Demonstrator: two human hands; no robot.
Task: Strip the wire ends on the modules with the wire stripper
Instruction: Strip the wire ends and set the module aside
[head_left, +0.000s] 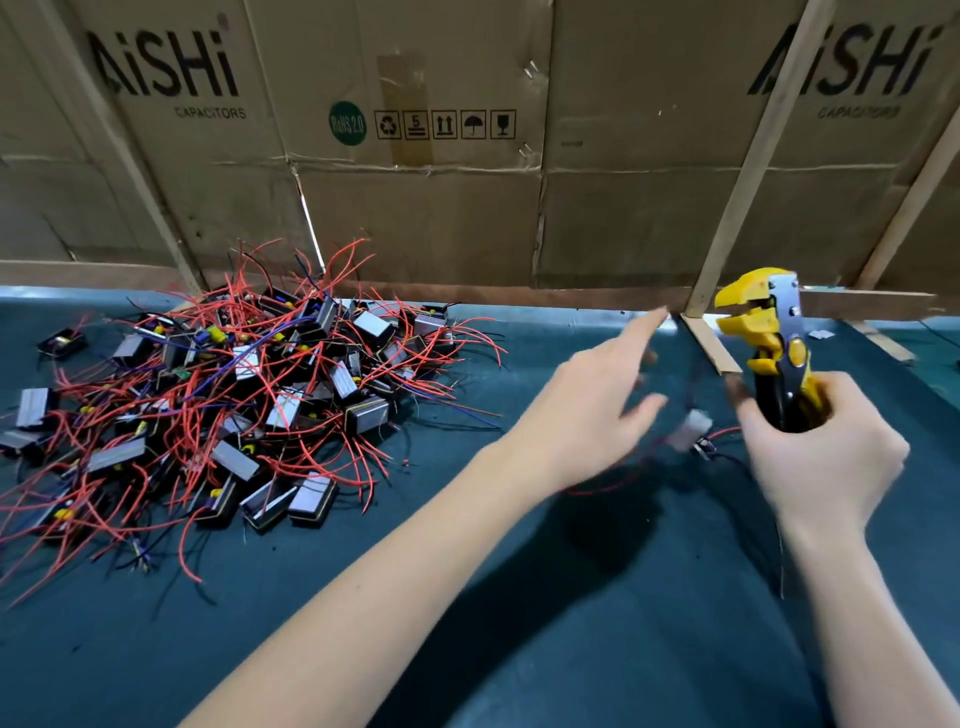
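While the right hand (826, 457) grips the wire stripper (769, 338) upright, the left hand (597, 410) hovers, fingers spread. A blurred module (693, 428) (red wire attached) sits between the hands; the pile (218, 395) lies left on the bench (519, 623).

Wall: flattened cardboard (415, 208) sheets printed "AiSHi CAPACITORS", with a green RoHS sticker (347, 123)
Bracing: pale wooden slats (748, 166) leaning against the cardboard
Table: dark teal mat (545, 649), shadowed in the middle
Light: dim, even
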